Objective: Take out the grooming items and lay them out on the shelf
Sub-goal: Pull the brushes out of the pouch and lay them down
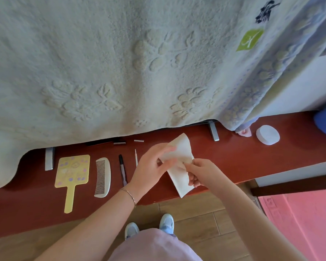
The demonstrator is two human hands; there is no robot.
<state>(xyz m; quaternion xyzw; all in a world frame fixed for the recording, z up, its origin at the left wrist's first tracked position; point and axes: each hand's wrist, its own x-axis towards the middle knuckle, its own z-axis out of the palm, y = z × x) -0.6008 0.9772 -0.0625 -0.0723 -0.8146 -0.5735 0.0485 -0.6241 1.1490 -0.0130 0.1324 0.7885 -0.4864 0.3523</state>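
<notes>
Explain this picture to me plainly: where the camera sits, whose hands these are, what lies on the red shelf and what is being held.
There is one picture, from a camera worn on a person's head, looking down. The left hand and right hand both grip a white pouch above the red shelf. On the shelf lie a yellow hand mirror, a white comb, a dark pen-like stick and a thin white stick. Farther right sits a round white container. A pale blanket hangs behind.
</notes>
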